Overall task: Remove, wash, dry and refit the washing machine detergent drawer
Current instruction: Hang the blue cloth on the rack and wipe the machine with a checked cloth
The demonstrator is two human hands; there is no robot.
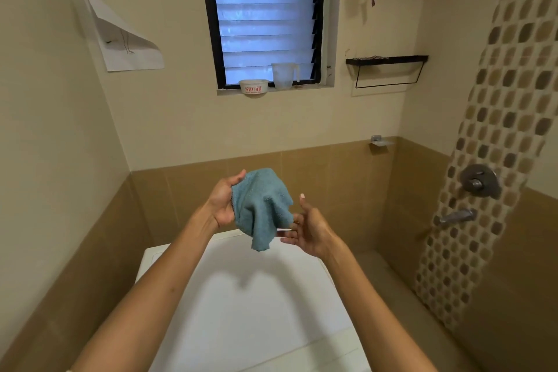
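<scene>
hands: left hand [225, 205] grips crumpled teal terry cloth [262, 208] | right hand [308, 229] spread, at cloth's 4 o'clock | both above white washing machine top [256, 296]

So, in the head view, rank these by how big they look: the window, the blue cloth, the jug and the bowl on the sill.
1. window
2. blue cloth, though its nearness to the camera enlarges it
3. jug
4. bowl, about as wide as the jug but shorter
</scene>
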